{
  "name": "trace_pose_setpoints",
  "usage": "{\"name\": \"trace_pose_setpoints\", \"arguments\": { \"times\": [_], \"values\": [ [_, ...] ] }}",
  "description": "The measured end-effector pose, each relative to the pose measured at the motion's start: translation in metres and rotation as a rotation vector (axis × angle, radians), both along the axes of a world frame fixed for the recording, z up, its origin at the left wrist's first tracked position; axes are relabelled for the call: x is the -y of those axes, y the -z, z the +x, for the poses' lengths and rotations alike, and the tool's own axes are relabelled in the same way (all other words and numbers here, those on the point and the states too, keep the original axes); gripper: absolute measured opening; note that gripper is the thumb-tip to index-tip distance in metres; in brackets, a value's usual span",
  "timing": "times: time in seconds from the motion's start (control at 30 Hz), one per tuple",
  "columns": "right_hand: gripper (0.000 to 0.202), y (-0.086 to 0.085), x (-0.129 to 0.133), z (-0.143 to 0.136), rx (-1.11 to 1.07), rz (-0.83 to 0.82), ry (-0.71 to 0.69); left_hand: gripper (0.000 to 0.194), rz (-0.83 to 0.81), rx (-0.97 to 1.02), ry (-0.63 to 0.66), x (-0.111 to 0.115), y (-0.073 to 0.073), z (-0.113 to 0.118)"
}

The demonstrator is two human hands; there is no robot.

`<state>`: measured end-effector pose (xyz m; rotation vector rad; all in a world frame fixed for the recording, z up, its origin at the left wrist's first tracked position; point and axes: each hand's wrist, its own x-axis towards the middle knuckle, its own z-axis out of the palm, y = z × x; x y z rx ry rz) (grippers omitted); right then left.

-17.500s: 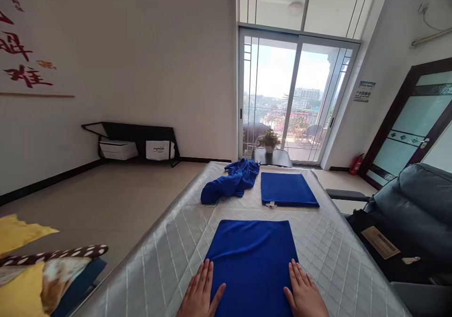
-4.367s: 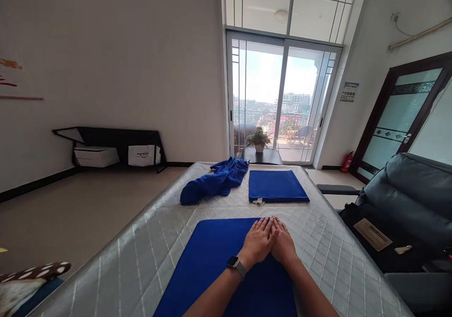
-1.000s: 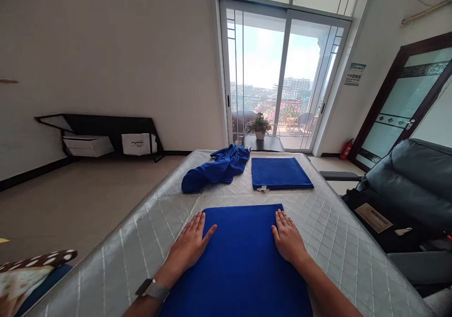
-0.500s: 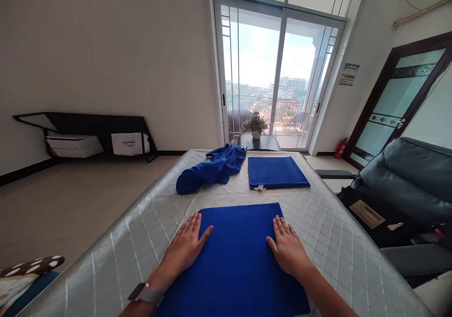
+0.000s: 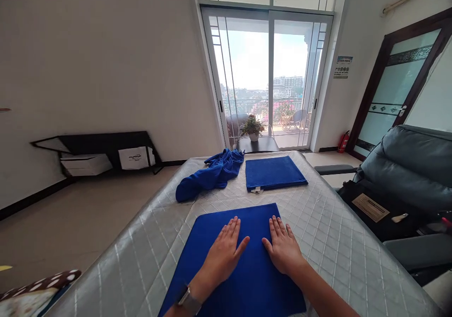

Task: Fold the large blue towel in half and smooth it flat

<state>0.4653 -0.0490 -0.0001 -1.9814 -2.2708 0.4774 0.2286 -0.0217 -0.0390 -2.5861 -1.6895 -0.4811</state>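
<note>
A flat blue cloth (image 5: 201, 256), rectangular and smooth, lies in front of me on the quilted silver table cover (image 5: 328, 260). My left hand (image 5: 226, 249) rests flat near the middle of this cloth, fingers stretched forward and thumb out to the side. Along the cloth's right edge lies my right hand (image 5: 284, 246), palm down with its fingers extended. Neither hand grasps anything. Farther back is a neatly folded blue cloth (image 5: 275, 172) with a white tag at its near edge. To its left, a crumpled blue cloth (image 5: 215, 173) sits in a loose heap.
Beyond the table stands a chair with a potted plant (image 5: 253, 128), before a sliding glass door. A dark armchair (image 5: 416, 171) is at the right, holding a black item and a cardboard piece. Patterned fabric (image 5: 42, 291) shows at the lower left.
My left hand has slid rightward from the cloth's left edge to its middle. My right hand stays near the right edge. The view has turned slightly.
</note>
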Motion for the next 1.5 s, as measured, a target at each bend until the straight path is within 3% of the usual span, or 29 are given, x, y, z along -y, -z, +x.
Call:
{"name": "trace_pose_setpoints", "arguments": {
  "times": [0.1,0.2,0.3,0.57,0.7,0.93,1.17,1.33,1.5],
  "values": [
    [0.065,0.002,0.001,0.002,0.019,0.027,-0.081,0.068,-0.035,-0.012,0.218,0.019,-0.001,0.061],
    [0.062,0.003,0.000,0.002,0.035,0.027,-0.101,0.069,-0.053,-0.021,0.263,0.023,-0.003,0.076],
    [0.069,0.001,-0.001,0.001,0.006,0.020,-0.016,0.072,-0.071,-0.050,0.163,0.016,-0.005,0.050],
    [0.074,0.002,0.000,0.000,-0.042,0.008,0.014,0.076,-0.090,-0.080,-0.119,0.009,0.005,-0.071],
    [0.075,0.006,-0.001,-0.001,-0.031,0.037,0.024,0.076,-0.072,-0.062,-0.195,0.009,0.013,-0.108],
    [0.076,0.003,0.000,-0.004,0.024,0.028,0.028,0.079,-0.054,-0.027,-0.182,0.006,0.021,-0.115],
    [0.074,-0.004,0.003,-0.007,0.058,0.047,0.025,0.087,-0.082,-0.022,-0.207,0.007,0.017,-0.110],
    [0.075,-0.013,0.026,-0.006,0.051,0.022,0.036,0.088,-0.096,0.005,-0.206,0.008,0.017,-0.111],
    [0.075,-0.011,0.046,-0.005,-0.004,0.010,0.046,0.089,-0.106,0.008,-0.207,0.010,0.013,-0.109]
  ]
}}
